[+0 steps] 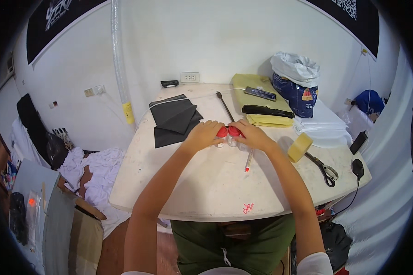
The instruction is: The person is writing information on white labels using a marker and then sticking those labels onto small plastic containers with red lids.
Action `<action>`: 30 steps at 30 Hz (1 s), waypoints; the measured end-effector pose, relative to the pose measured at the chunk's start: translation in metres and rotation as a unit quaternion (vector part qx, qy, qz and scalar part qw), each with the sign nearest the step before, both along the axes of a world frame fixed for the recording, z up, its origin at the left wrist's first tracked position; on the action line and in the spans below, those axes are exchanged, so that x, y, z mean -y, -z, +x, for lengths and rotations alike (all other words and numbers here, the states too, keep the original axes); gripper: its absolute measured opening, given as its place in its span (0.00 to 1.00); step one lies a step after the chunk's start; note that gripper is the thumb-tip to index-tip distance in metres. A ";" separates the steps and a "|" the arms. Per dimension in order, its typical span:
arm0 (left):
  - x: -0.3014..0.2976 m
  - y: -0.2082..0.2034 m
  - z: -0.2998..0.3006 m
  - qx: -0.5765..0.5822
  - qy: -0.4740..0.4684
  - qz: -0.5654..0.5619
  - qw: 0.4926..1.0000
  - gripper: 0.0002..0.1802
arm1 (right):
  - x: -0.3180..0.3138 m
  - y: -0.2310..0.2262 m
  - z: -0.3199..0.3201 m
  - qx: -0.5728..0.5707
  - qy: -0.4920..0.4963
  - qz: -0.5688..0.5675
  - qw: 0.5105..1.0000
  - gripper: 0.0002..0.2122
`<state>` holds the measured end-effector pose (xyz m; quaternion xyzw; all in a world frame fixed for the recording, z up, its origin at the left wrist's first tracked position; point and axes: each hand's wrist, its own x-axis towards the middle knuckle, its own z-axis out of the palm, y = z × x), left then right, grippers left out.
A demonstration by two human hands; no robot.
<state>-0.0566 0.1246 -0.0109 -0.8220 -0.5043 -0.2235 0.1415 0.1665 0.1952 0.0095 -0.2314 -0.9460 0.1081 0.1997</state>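
Observation:
At the middle of the white table [202, 183], both hands are closed close together around small see-through containers with red caps. My left hand [205, 136] grips a red-capped container [222, 132], fingers over the cap. Beside it my right hand [253, 134] holds another red-capped container [234, 131]. Their see-through lower parts show only partly below the fingers; I cannot tell how many there are. A white marker with a red tip [248, 162] lies just nearer than my right hand. To the left of my left hand lie black folded sheets [174, 120].
On the right are a yellowish tape roll [300, 147], black-handled scissors [326, 173] and white stacked sheets [320, 124]. Farther back lie yellow folded material [248, 85], a phone [260, 94] and a blue-and-white sack [294, 85]. A black strip [225, 106] points toward my hands. A cable crosses the table's back.

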 end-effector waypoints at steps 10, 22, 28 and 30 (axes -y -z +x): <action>-0.061 -0.029 -0.069 0.140 -0.094 -0.017 0.986 0.32 | -0.072 -0.021 -0.024 -0.087 -0.079 -0.078 0.990 0.25; -0.143 0.016 -0.049 0.539 -0.212 0.172 0.797 0.27 | -0.180 -0.034 -0.094 -0.375 -0.011 -0.177 0.910 0.22; -0.066 0.042 -0.026 0.562 -0.258 0.203 0.759 0.24 | -0.145 -0.025 -0.106 -0.430 0.037 -0.109 0.896 0.22; -0.050 0.041 -0.019 0.655 -0.229 0.160 0.703 0.24 | -0.126 -0.022 -0.105 -0.424 0.037 -0.147 0.893 0.23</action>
